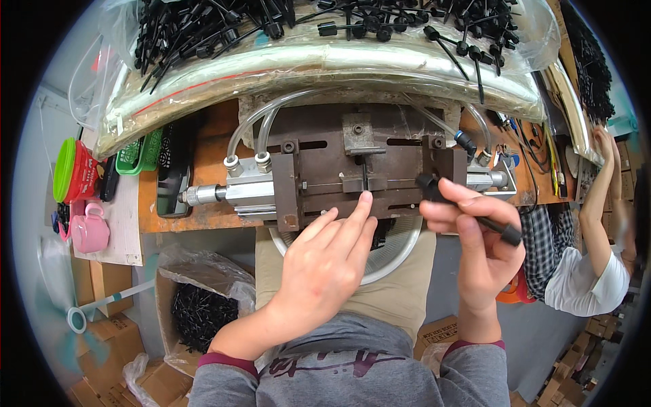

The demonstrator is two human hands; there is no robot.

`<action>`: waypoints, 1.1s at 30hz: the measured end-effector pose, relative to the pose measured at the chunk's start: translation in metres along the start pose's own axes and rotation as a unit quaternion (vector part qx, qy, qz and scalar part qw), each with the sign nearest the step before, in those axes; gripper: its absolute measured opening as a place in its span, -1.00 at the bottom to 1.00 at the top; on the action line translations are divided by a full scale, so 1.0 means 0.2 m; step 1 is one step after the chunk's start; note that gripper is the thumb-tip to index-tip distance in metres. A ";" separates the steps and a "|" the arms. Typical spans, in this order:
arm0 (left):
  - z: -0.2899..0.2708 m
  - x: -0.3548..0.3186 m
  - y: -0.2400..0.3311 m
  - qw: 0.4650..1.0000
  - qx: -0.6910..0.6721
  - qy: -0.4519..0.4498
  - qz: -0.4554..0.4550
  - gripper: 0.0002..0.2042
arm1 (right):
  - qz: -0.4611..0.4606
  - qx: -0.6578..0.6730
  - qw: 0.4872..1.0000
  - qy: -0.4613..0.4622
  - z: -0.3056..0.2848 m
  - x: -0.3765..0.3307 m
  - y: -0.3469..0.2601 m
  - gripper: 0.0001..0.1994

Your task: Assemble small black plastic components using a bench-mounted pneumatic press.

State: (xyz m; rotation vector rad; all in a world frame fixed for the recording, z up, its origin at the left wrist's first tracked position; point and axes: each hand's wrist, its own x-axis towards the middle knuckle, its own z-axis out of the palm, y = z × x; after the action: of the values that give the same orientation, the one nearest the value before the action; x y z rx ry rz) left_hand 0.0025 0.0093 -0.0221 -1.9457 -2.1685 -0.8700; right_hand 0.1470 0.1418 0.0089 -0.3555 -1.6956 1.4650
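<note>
My left hand (329, 254) stretches its fingers toward the front of a brown metal fixture (332, 142). Its index fingertip is at the lower end of a thin black rod (365, 169) standing in the fixture's middle slot; whether it touches or presses the rod I cannot tell. Raised to the right of the fixture, my right hand (485, 247) grips a black plastic rod with thick ends (498, 229) between thumb and fingers. Its middle is partly hidden by the fingers. A silver air cylinder (249, 197) sits on the fixture's left side, another (485, 179) on its right.
Black knobbed rods (366, 24) are heaped on a plastic-wrapped ledge (325, 64) behind the fixture. A round white basket (397, 258) is below it. To the left stand a pink cup (90, 228) and a box of black pieces (203, 312). A co-worker (590, 264) works at right.
</note>
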 end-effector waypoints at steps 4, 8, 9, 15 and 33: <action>-0.01 0.03 0.01 1.000 0.007 -0.004 0.000 -0.75 | 0.087 0.044 0.995 0.017 -0.05 -0.01 -0.03 -0.86; -0.01 0.02 0.00 1.000 0.009 -0.007 -0.008 -0.74 | 0.173 0.117 0.978 -0.009 -0.09 -0.02 -0.02 -0.82; -0.01 0.02 0.00 1.000 -0.010 -0.013 -0.020 -0.71 | 0.187 0.143 0.972 -0.011 -0.09 -0.02 -0.01 -0.81; -0.08 0.00 0.06 0.924 -0.370 0.012 -0.101 -0.57 | 0.276 0.240 0.929 -0.047 -0.04 -0.05 0.03 -0.81; 0.09 0.00 0.00 0.997 0.040 0.055 -0.028 -0.74 | 0.084 0.077 0.993 0.020 -0.06 0.00 0.02 -0.22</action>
State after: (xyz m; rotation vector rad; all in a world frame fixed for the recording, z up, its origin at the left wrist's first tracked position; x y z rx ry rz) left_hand 0.0080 0.0169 -0.0366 -1.7640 -2.1699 -0.8632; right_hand 0.1544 0.1500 0.0049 -0.4493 -1.5396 1.6884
